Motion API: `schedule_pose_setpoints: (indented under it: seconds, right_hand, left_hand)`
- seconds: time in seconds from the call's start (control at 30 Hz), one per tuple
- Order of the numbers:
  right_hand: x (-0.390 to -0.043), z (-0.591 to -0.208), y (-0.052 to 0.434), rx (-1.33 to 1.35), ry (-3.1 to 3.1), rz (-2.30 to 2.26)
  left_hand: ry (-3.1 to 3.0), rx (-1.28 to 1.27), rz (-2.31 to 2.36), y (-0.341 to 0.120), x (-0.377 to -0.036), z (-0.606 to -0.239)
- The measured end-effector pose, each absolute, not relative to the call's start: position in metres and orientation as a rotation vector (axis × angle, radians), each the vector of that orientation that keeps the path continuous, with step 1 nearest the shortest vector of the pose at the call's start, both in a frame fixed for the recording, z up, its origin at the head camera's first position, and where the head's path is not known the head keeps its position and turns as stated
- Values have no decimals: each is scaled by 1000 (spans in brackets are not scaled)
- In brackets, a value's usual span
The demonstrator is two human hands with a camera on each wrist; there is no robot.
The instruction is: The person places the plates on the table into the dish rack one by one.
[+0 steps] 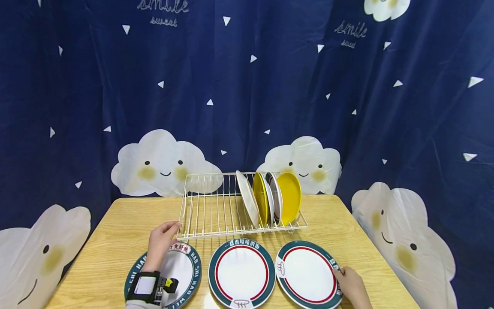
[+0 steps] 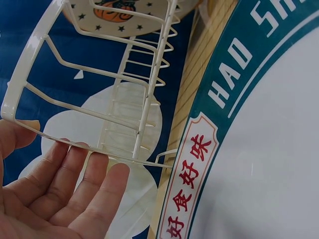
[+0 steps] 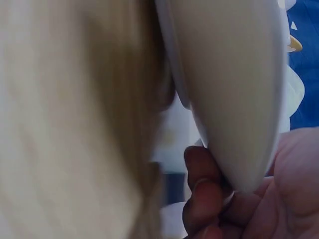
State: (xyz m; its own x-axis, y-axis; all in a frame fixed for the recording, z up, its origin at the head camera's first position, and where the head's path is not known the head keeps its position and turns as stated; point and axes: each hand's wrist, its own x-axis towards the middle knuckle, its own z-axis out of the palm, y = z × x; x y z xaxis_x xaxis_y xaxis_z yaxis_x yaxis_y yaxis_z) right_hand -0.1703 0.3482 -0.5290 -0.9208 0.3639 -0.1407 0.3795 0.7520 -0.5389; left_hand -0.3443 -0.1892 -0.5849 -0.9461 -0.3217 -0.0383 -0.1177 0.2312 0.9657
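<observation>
One white wire rack (image 1: 210,235), twelve o'clock, holding five yellow or white plates (image 1: 260,199); left hand (image 1: 160,243) pinching its eight-o'clock end. Three green-rimmed round plates (image 1: 242,274), six o'clock; right hand (image 1: 352,285) pinching rightmost's three-o'clock rim.

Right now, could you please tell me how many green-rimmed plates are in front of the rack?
3: the left plate, partly covered by the left hand; the middle plate; the right plate, held by the right hand. Any beneath would be hidden.
</observation>
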Motion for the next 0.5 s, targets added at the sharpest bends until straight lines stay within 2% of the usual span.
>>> schedule_pose_setpoints:
  seconds: [0.5]
  right_hand:
    - [-166,-500,366,640,2931,-1155]
  left_hand:
    - [-2321,410,-1795,-189,-345,-585]
